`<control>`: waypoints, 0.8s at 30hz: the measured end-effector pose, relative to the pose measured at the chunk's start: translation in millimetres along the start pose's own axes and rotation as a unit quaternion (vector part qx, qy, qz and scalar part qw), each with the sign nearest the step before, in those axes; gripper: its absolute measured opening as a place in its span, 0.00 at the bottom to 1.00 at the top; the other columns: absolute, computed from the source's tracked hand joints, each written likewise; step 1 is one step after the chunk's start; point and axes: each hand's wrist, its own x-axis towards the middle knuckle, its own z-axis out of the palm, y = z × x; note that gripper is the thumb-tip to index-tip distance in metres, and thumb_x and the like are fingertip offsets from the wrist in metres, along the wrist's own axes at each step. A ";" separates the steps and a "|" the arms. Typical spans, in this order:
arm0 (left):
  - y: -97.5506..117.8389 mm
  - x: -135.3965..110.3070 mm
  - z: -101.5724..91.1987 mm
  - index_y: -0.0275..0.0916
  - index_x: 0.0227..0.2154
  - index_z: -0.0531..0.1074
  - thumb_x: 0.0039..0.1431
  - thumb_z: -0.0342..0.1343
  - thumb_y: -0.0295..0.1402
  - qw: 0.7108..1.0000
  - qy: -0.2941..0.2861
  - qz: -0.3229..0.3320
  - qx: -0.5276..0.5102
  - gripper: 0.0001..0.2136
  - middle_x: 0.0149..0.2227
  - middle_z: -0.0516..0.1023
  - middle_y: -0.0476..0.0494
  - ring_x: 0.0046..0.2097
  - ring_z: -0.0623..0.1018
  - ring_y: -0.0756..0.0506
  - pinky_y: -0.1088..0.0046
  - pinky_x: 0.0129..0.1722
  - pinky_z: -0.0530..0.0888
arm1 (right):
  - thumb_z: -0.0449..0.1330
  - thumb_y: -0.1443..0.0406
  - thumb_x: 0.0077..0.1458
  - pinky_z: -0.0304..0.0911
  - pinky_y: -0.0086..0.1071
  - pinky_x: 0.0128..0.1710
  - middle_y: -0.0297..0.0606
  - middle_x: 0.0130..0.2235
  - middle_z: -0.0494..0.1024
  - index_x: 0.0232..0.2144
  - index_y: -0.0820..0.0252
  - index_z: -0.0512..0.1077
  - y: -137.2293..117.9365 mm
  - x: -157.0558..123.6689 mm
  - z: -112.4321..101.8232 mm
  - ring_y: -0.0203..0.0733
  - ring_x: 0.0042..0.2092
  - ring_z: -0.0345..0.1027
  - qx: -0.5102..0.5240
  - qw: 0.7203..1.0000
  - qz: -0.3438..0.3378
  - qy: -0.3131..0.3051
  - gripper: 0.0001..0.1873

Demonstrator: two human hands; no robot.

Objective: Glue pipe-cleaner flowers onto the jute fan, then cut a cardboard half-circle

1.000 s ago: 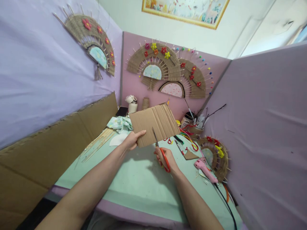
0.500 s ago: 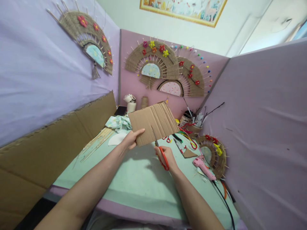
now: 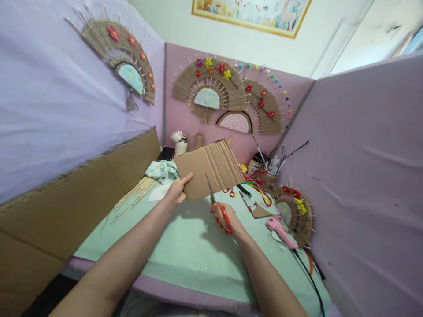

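Observation:
My left hand (image 3: 177, 189) grips the lower left edge of a brown corrugated cardboard piece (image 3: 201, 169), thumb on its near face. The cardboard is held tilted above the table, with ridges across its right part. My right hand (image 3: 228, 219) holds red-handled scissors (image 3: 225, 220) by the handles. Their blades point up and lie over the lower middle of the cardboard; I cannot tell how deep they cut into it. Behind my left hand are a white paper half-circle (image 3: 159, 192) and a crumpled patterned cloth (image 3: 162, 171).
Thin wooden sticks (image 3: 135, 193) lie at the left. To the right are a pink glue gun (image 3: 281, 232) with a black cord, a cardboard scrap (image 3: 261, 211), a marker (image 3: 246, 202) and a twine-wrapped fan (image 3: 294, 215). Cardboard (image 3: 82, 185) borders the left side.
The cardboard and my left hand have shifted slightly left. The scissor handles in my right hand look a little wider apart.

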 end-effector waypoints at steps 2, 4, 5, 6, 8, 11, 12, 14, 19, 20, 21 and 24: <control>0.2 0.9 0.2 0.33 0.39 0.74 0.47 0.65 0.32 1.000 0.019 0.003 -0.009 0.16 0.37 0.82 0.37 0.42 0.80 0.40 0.62 0.48 0.76 | 0.48 0.39 0.50 0.45 0.24 0.14 0.26 0.18 0.59 0.28 0.61 0.66 -3.3 -1.0 -0.7 0.28 0.16 0.50 0.009 1.000 0.004 -0.015 0.31; 0.2 1.7 0.2 0.32 0.38 0.74 0.48 0.64 0.31 0.999 0.031 0.002 -0.017 0.13 0.36 0.82 0.37 0.42 0.80 0.40 0.61 0.47 0.76 | 0.48 0.37 0.50 0.45 0.24 0.14 0.26 0.18 0.59 0.28 0.60 0.65 -5.7 -0.8 -1.3 0.28 0.16 0.50 0.011 1.000 0.005 -0.023 0.32; -0.2 1.9 0.3 0.32 0.37 0.74 0.49 0.63 0.31 0.999 0.035 0.002 -0.021 0.12 0.35 0.82 0.37 0.41 0.81 0.40 0.62 0.46 0.77 | 0.48 0.37 0.49 0.44 0.24 0.14 0.26 0.18 0.59 0.29 0.60 0.65 -6.4 -0.2 -1.5 0.28 0.16 0.50 0.010 1.000 0.004 -0.026 0.32; -0.8 2.0 0.6 0.32 0.37 0.74 0.49 0.63 0.31 0.999 0.039 0.003 -0.024 0.12 0.35 0.82 0.38 0.40 0.81 0.41 0.62 0.46 0.77 | 0.48 0.36 0.49 0.44 0.24 0.14 0.26 0.18 0.59 0.29 0.60 0.66 -6.7 0.7 -1.7 0.28 0.16 0.49 0.009 1.000 0.004 -0.028 0.33; -2.3 2.2 1.7 0.33 0.37 0.74 0.50 0.63 0.30 0.998 0.049 0.007 -0.027 0.11 0.34 0.82 0.39 0.38 0.81 0.42 0.62 0.44 0.78 | 0.48 0.36 0.49 0.45 0.24 0.15 0.26 0.18 0.60 0.29 0.60 0.66 -6.6 2.2 -2.2 0.28 0.16 0.50 0.005 0.999 0.004 -0.033 0.33; -0.4 5.8 2.0 0.33 0.37 0.75 0.50 0.62 0.29 0.997 0.066 0.005 -0.032 0.10 0.34 0.81 0.40 0.36 0.81 0.43 0.63 0.43 0.78 | 0.47 0.37 0.51 0.44 0.25 0.15 0.27 0.18 0.61 0.28 0.60 0.66 -6.7 1.0 -3.4 0.29 0.16 0.50 0.000 0.999 0.005 -0.037 0.32; 2.9 8.5 0.9 0.33 0.37 0.74 0.51 0.62 0.29 0.996 0.079 0.008 -0.039 0.10 0.34 0.81 0.40 0.36 0.81 0.44 0.64 0.44 0.78 | 0.47 0.37 0.51 0.44 0.25 0.15 0.27 0.17 0.60 0.28 0.60 0.66 -7.1 -0.5 -4.1 0.29 0.16 0.50 -0.004 0.999 0.010 -0.037 0.32; 14.4 15.6 -4.3 0.35 0.39 0.74 0.52 0.61 0.28 0.989 0.126 0.032 -0.064 0.11 0.34 0.81 0.43 0.37 0.81 0.45 0.65 0.44 0.78 | 0.49 0.39 0.52 0.44 0.25 0.15 0.26 0.17 0.60 0.27 0.61 0.66 -8.0 -4.1 -6.4 0.28 0.16 0.49 -0.017 0.998 0.028 -0.044 0.30; 48.2 26.0 -25.4 0.38 0.40 0.73 0.55 0.58 0.28 0.984 0.154 0.067 -0.062 0.10 0.35 0.81 0.44 0.37 0.81 0.45 0.66 0.44 0.78 | 0.57 0.44 0.49 0.42 0.25 0.15 0.25 0.16 0.60 0.26 0.61 0.67 -7.7 0.3 -22.5 0.27 0.15 0.47 -0.011 0.997 0.072 -0.006 0.25; 51.2 24.2 -28.7 0.36 0.39 0.74 0.54 0.59 0.28 0.991 0.124 0.036 -0.035 0.09 0.34 0.82 0.42 0.36 0.81 0.44 0.66 0.43 0.78 | 0.57 0.44 0.48 0.42 0.25 0.15 0.25 0.16 0.60 0.25 0.60 0.66 -7.0 3.9 -28.2 0.27 0.15 0.47 0.007 0.997 0.075 0.025 0.24; 52.5 21.2 -31.1 0.35 0.39 0.74 0.53 0.59 0.28 0.996 0.087 -0.006 -0.004 0.09 0.34 0.82 0.40 0.35 0.81 0.43 0.65 0.41 0.79 | 0.58 0.44 0.47 0.42 0.25 0.15 0.25 0.16 0.59 0.25 0.59 0.64 -6.3 7.5 -34.5 0.27 0.15 0.47 0.029 0.995 0.075 0.063 0.24; 48.2 7.4 -33.0 0.34 0.39 0.76 0.50 0.61 0.28 0.985 -0.053 -0.132 0.099 0.12 0.35 0.82 0.35 0.35 0.81 0.40 0.63 0.37 0.79 | 0.59 0.44 0.45 0.44 0.26 0.15 0.25 0.17 0.60 0.24 0.56 0.61 -5.2 14.6 -54.6 0.29 0.15 0.48 0.098 0.981 0.040 0.166 0.24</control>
